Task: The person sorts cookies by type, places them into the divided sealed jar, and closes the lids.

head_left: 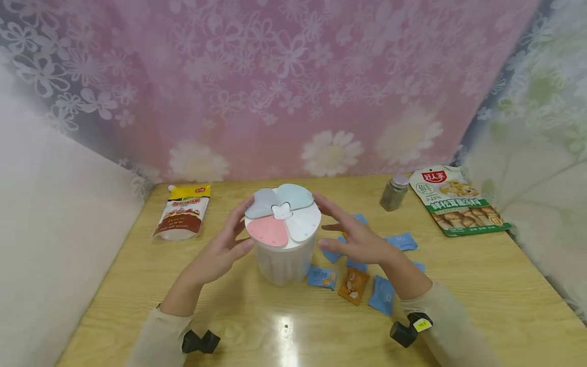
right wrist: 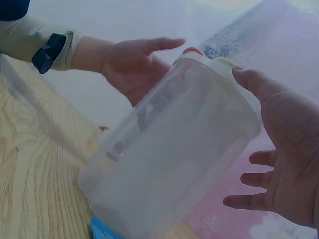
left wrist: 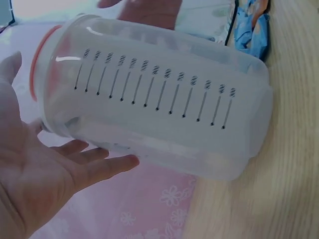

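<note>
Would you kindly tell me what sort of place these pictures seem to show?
Probably a home kitchen or dining corner, perhaps a staged one: a wooden table bears a container with measuring marks and a mushroom-pictured packet, with a pink floral backdrop behind.

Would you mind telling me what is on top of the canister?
A round lid, patterned with grey, teal, pink and white petals, sits on the canister. The canister's mouth underneath cannot be seen, as the lid covers it.
</note>
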`<state>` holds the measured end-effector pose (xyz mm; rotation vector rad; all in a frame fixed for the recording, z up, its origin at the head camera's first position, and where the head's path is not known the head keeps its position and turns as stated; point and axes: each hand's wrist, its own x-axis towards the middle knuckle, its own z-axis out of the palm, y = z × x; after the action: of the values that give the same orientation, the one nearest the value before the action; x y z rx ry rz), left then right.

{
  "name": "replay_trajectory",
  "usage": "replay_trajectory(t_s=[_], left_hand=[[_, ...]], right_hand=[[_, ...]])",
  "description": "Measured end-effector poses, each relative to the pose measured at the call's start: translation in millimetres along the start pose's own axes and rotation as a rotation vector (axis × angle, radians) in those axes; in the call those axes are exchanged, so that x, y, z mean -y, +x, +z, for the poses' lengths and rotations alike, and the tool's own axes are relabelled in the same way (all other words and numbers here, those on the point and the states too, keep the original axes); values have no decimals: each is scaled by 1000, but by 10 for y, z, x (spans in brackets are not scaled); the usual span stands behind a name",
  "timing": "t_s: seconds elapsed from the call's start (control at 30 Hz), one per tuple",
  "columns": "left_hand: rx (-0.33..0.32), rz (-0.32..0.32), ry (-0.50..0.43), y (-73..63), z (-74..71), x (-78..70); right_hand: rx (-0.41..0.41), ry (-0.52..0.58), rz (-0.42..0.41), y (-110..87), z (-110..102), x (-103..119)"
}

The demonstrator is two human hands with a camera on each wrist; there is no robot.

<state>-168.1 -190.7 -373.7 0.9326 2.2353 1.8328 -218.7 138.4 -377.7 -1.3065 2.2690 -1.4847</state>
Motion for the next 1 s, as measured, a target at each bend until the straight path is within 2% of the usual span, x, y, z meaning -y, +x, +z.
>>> replay_trajectory(t_s=[0.27,0.43,0.6,0.73,0.83,0.93,1.0], left_hand=[[-45,-18,5,99,140,3],[-93,-50,23,112,149,3],[-102,-86,-6,130,142,-12],[-120,-90,-12,152,151,-38],[-107,-80,-4,174,160,-56],[-97,-66,-6,189,169,-77],[-114,-65,7,186,190,-107]], right_hand=[[-38,26,32,-16,33,6],[-89,-20,-30,8,62,19],[-120,-37,-85,24,90,31],[-139,-46,-98,40,112,26],[-163,-54,-111,49,112,19],[-186,-90,-115,56,105,33],[-197,-124,-110,49,105,51]])
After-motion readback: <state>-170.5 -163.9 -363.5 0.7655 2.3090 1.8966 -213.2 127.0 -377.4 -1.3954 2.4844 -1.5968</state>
